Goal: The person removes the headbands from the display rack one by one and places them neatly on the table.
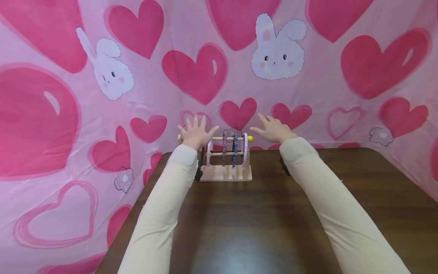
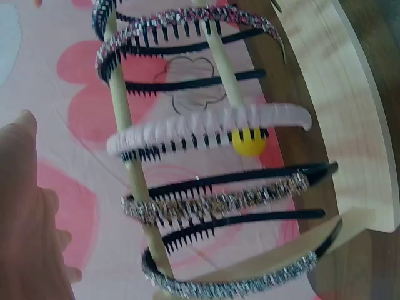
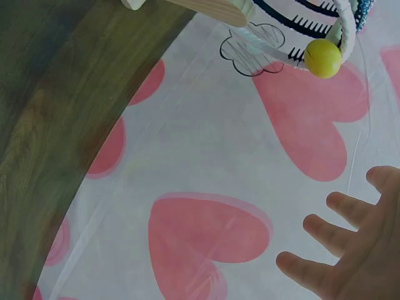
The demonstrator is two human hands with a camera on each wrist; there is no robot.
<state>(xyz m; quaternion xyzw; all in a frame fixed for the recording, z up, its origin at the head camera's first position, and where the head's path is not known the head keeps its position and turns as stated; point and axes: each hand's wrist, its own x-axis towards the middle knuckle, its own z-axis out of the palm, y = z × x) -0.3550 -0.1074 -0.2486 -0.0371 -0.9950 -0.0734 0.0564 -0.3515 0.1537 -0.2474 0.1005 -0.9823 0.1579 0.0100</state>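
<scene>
A wooden headband stand (image 1: 226,173) holds several headbands on its two rods. Near its right end hang a lavender headband (image 1: 245,150) and a blue glittery headband (image 1: 235,150); a pink glittery one (image 1: 224,149) is further left. My left hand (image 1: 196,135), fingers spread, is in front of the stand's left part and hides some of it. In the left wrist view, lavender (image 2: 212,129), gold-brown (image 2: 219,203) and silver (image 2: 240,284) headbands show beside that hand, apart from it. My right hand (image 1: 273,130) is raised right of the stand, fingers extended, holding nothing.
A yellow ball (image 3: 322,58) caps one rod end. The stand is near the far edge of a dark wooden table (image 1: 239,220). Behind hangs a pink cloth (image 1: 236,87) with hearts and rabbits. Black straps (image 1: 284,166) show near both wrists.
</scene>
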